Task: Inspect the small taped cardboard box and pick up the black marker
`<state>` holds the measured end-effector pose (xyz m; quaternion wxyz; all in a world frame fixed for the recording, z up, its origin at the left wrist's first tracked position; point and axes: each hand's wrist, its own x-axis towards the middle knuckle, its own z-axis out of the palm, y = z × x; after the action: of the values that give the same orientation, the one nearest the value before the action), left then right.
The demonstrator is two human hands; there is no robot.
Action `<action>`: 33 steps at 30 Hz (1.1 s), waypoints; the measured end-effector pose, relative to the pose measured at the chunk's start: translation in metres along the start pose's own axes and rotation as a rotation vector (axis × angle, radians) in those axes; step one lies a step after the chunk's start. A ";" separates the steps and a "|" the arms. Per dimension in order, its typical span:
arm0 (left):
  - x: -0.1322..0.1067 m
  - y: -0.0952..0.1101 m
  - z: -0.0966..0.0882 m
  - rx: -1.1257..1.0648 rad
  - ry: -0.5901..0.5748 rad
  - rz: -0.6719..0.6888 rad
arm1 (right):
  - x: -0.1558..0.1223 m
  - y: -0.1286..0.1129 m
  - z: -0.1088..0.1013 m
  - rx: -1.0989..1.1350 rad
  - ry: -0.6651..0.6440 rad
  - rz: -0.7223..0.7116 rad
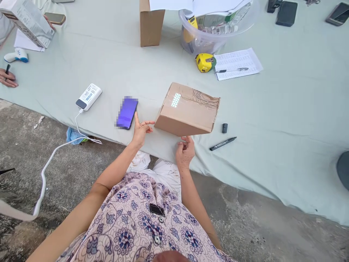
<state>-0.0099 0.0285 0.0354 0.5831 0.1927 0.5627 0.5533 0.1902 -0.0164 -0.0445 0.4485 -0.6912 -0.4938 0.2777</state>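
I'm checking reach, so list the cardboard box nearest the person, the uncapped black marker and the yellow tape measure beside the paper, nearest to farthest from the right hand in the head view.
From the right hand:
1. Cardboard box: directly ahead.
2. Black marker: off to the right.
3. Yellow tape measure: farther forward, beyond the box.

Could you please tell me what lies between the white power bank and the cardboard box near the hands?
In the head view, a purple-screened phone lies between them, with the left hand beside it, near the box.
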 end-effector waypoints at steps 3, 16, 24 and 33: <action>-0.003 0.006 0.007 0.018 -0.013 0.012 | -0.003 -0.001 0.002 0.046 0.035 0.033; 0.040 0.038 0.042 0.123 -0.019 0.433 | 0.195 -0.028 -0.088 0.351 0.171 0.195; 0.016 -0.018 0.009 0.265 0.043 0.208 | 0.292 -0.025 -0.071 0.375 0.051 0.429; -0.022 -0.001 -0.016 0.192 0.000 0.065 | 0.102 -0.055 -0.073 0.431 0.241 0.005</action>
<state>-0.0181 0.0027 0.0391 0.5437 0.2658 0.6065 0.5157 0.2631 0.0598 0.0427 0.6408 -0.6089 -0.3643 0.2932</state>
